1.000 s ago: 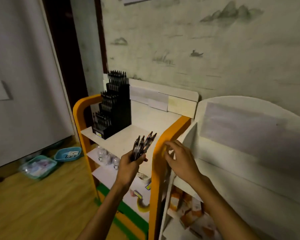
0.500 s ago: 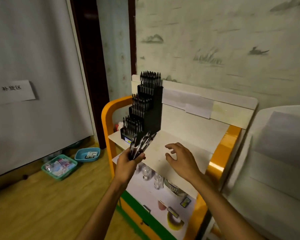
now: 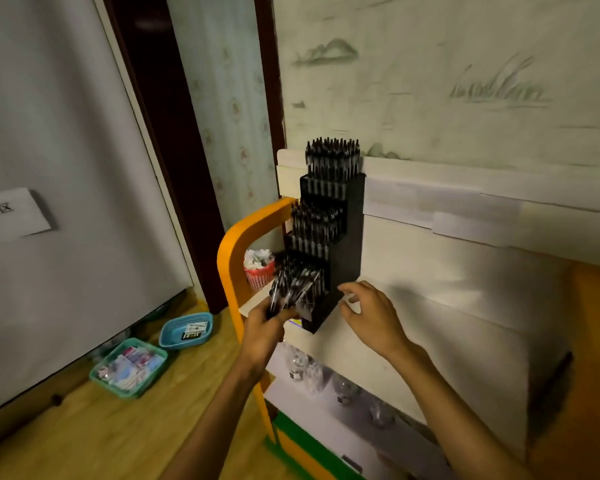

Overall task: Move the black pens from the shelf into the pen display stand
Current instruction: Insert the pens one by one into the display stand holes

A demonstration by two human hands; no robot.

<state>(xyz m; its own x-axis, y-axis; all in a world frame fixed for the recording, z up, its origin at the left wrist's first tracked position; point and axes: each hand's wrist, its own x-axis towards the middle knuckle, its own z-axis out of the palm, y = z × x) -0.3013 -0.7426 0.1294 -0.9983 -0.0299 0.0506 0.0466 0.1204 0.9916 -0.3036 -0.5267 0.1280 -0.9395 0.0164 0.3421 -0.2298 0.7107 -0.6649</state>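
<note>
A black stepped pen display stand (image 3: 349, 237) stands at the left end of the white top shelf (image 3: 430, 306), its tiers packed with black pens. My left hand (image 3: 264, 327) grips a bunch of black pens (image 3: 290, 289), their tips up against the stand's lowest tier. Just right of the stand's base hovers my right hand (image 3: 371, 313), fingers loosely curled and holding nothing.
The shelf unit has an orange frame (image 3: 236, 251) and lower shelves with glass items (image 3: 312, 368). A pink basket (image 3: 258, 271) sits behind the frame. Two teal trays (image 3: 129, 368) lie on the wooden floor at the left, by a white panel.
The view has swung left and closer to the stand. My left hand brought the pens up to the stand's lowest tier. My right hand left the orange frame and now hovers beside the stand.
</note>
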